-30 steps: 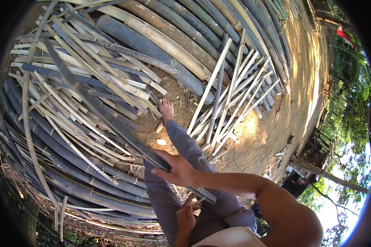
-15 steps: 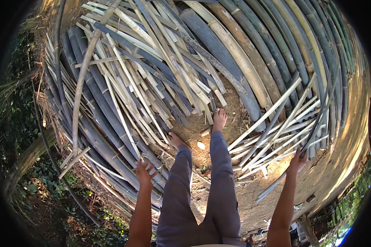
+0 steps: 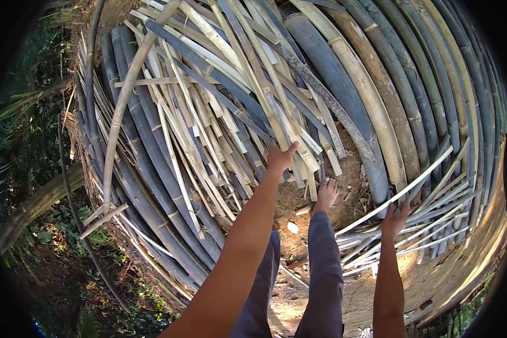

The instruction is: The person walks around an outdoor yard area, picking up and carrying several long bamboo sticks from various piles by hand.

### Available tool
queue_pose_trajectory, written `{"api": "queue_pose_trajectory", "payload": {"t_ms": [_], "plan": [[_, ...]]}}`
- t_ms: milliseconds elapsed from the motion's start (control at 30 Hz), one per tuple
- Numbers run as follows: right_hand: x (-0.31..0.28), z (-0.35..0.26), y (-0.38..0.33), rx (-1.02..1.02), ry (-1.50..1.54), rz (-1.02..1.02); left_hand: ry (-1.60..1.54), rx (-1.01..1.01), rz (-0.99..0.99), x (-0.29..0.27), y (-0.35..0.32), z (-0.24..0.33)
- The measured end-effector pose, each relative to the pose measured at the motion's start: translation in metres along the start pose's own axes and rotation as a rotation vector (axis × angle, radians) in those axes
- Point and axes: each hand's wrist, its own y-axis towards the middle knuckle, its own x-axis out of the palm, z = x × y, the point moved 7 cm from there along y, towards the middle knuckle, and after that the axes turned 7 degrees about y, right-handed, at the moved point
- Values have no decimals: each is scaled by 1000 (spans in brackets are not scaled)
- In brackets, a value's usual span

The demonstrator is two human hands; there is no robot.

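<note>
My left hand reaches to the lower ends of a heap of split bamboo strips. Its thumb and fingers straddle the end of one strip, closed about it as far as can be seen; part of the fingers is hidden. On the right, my right hand is over a bundle of thin, pale bamboo strips. Its thumb and fingers are apart, and nothing shows held in them. A long pale strip lies just beyond its fingertips.
Thick grey and tan bamboo poles lie side by side at the far right. More dark poles lie on the left, with a curved pole across them. My bare foot stands on the soil between the piles. Green plants grow at far left.
My left hand has moved forward and right, from beside the left poles to the strip ends. My right hand has let go of a long dark strip and moved slightly left. The view has shifted.
</note>
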Motion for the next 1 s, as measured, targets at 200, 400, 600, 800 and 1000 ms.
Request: {"api": "queue_pose_trajectory", "payload": {"t_ms": [200, 400, 600, 800, 1000], "plan": [[212, -252, 33, -517, 241, -442, -51, 7, 163, 2, -14, -6], [342, -332, 45, -233, 8, -635, -472, -12, 25, -72, -85, -3], [342, -319, 55, -414, -198, -605, -896, -160, -218, -112, -141, 3], [264, -270, -6, 67, 650, -713, -773, -189, -243, -132, -212, -21], [93, -270, -176, 640, 837, -1004, -824, -345, -230, -123, -309, -11]]}}
